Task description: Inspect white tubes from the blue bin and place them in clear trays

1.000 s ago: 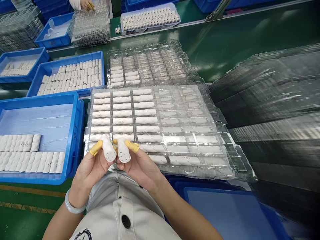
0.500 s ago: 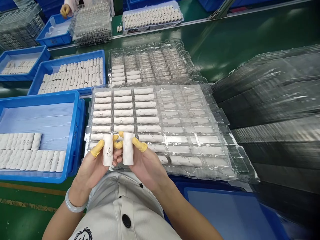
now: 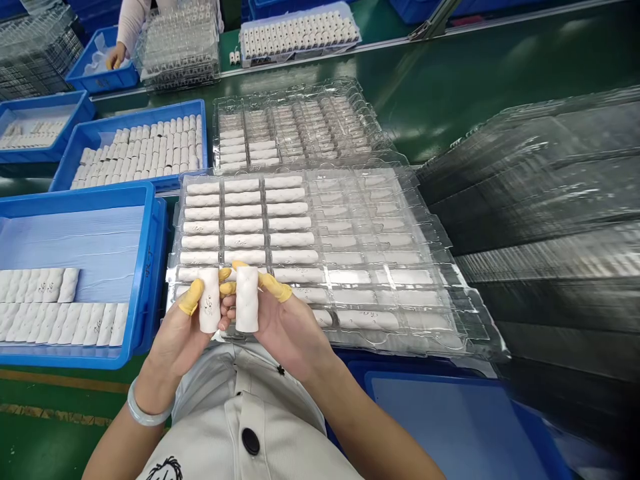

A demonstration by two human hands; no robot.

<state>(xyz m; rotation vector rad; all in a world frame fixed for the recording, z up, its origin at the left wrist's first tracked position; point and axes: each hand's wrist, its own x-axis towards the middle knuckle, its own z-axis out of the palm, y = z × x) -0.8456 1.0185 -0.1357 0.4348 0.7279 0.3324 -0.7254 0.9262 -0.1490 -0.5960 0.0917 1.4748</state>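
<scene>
My left hand (image 3: pixel 183 333) holds a white cylinder with dark markings (image 3: pixel 209 301) upright between its yellow-covered thumb and fingers. Just beside it, my right hand (image 3: pixel 287 327) grips a second white cylinder (image 3: pixel 247 300), whose visible side is plain. The two pieces stand apart, over the near left part of a clear plastic tray (image 3: pixel 345 257). Rows of similar white cylinders (image 3: pixel 245 225) lie in the tray's compartments. To the left, a blue bin (image 3: pixel 150 267) lined with pale sheet holds two rows of white cylinders (image 3: pixel 65 323).
Behind stand another clear tray (image 3: pixel 300 127) and a blue bin of cylinders (image 3: pixel 140 150). Stacked clear trays (image 3: pixel 550 200) rise at the right. A blue bin (image 3: pixel 460 427) sits below the tray's near edge. Across the bench, another person's hand (image 3: pixel 116 56) reaches into a blue bin.
The right-hand cylinder has turned slightly and shifted left, with the thumb now lower across its side. The other person's hand has moved down into the far bin. The whole view has shifted slightly.
</scene>
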